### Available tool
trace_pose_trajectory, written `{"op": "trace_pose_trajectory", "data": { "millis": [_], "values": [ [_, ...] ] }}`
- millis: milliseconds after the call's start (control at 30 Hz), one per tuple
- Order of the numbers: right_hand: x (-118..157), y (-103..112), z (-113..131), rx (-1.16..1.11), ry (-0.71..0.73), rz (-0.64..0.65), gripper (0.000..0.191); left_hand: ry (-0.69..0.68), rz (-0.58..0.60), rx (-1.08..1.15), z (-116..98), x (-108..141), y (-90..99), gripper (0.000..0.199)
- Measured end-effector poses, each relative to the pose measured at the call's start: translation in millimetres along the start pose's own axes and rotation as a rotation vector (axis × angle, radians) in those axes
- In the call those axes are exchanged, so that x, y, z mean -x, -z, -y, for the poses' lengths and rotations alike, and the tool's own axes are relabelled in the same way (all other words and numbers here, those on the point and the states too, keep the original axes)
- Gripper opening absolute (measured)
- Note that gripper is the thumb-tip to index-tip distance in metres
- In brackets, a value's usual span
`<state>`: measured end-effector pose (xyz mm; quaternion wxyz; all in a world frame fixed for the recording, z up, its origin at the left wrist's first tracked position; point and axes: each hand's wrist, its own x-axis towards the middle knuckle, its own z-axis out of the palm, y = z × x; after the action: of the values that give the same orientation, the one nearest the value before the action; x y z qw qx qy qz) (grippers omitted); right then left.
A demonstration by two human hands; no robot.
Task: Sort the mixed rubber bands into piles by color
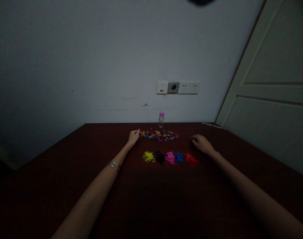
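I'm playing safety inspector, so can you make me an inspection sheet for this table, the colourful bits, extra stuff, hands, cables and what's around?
Surface: dark reddish-brown table, dimly lit.
Job's things: mixed pile of colourful bits; nearer, from left to right, yellow pile, black pile, pink pile, blue pile and red pile.
Clutter: pink-topped clear bottle, upright behind the mixed pile.
Left hand: fingertips at the mixed pile's left end; grip unclear.
Right hand: on the table, right of the piles.
Cables: nothing seen for certain.
Surroundings: pale wall with sockets; panelled door at right.
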<state>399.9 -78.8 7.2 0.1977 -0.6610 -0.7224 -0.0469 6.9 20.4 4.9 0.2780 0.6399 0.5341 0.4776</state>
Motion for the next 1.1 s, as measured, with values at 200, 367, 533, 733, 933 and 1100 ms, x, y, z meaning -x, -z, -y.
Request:
{"op": "trace_pose_trajectory", "data": {
  "millis": [200, 367, 533, 733, 933, 1100],
  "values": [
    [-22.7, -5.6, 59.4, -0.067, 0.217, 0.039, 0.03, -0.001, 0.002, 0.005, 1.9, 0.2, 0.5, 0.046],
    [-34.3, -18.1, 97.3, 0.03, 0.305, 0.101, 0.036, -0.015, 0.007, 0.014, 6.3, -1.3, -0.7, 0.046],
    [-42.2, -18.8, 109.5, 0.124, 0.334, 0.17, 0.039, -0.029, 0.006, -0.009, 10.5, -3.2, -2.2, 0.046],
    [-39.4, -16.0, 112.0, 0.156, 0.356, 0.155, 0.031, -0.041, 0.022, -0.001, 10.3, -3.3, -2.0, 0.046],
    [-36.9, -14.8, 112.0, 0.14, 0.365, 0.142, 0.026, -0.019, -0.001, 0.001, 5.1, -0.4, -1.5, 0.051],
    [-38.5, -13.9, 109.7, 0.112, 0.4, 0.124, 0.027, -0.017, -0.002, 0.003, 2.8, 1.3, -0.6, 0.053]
  ]
}}
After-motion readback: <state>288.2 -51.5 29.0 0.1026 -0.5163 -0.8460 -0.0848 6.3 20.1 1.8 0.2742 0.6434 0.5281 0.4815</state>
